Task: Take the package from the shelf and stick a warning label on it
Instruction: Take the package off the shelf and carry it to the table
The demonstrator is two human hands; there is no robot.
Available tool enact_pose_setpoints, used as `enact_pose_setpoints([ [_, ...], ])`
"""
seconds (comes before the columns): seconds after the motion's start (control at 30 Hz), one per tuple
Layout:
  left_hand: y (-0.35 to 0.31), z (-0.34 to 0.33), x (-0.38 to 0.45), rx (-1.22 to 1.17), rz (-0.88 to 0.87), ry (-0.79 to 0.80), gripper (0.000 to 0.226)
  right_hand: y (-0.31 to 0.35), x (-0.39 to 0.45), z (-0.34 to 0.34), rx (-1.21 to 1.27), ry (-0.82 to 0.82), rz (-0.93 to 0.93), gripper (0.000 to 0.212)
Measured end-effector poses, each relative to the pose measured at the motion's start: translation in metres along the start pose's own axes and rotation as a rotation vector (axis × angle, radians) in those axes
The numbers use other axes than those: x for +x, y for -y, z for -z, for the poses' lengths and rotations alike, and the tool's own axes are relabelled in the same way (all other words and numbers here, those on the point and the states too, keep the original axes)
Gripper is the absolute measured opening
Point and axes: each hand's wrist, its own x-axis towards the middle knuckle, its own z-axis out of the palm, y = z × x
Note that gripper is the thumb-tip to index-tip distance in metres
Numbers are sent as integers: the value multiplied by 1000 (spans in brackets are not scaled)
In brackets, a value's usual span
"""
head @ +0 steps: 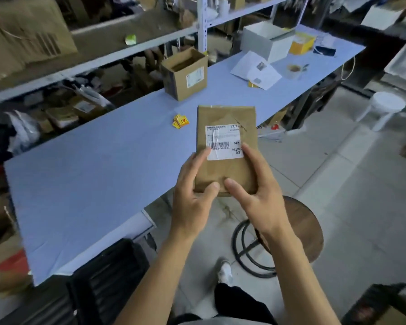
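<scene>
A flat brown package (225, 170) with a white shipping label is held in the air above the near edge of the blue table (92, 174). My left hand (193, 195) grips its lower left side, thumb on the front. My right hand (258, 191) grips its lower right side, thumb on the front near the bottom edge. A small pile of yellow warning labels (180, 121) lies on the table just left of the package's top. The metal shelf (136, 46) runs behind the table.
An open cardboard box (185, 73) stands on the table's far side. Further right lie white papers (256, 70), a tape roll (294, 70), a white box (267, 41) and a yellow box (301, 44). A round stool (300, 228) stands below my right arm.
</scene>
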Motion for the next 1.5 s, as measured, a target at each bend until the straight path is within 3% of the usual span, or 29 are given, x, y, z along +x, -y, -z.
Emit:
enact_pose_setpoints([
  [0.47,27,-27,158,34,122,-431,65,-44,212,-37,127,334,65,65],
  [0.73,54,6,242,33,163,-571,65,-43,311,-96,85,478,96,65],
  [1.2,88,5,305,107,251,-807,62,-63,402,-135,3,748,99,65],
  [1.5,153,-56,338,185,361,-1011,61,-155,446,-146,57,956,139,65],
])
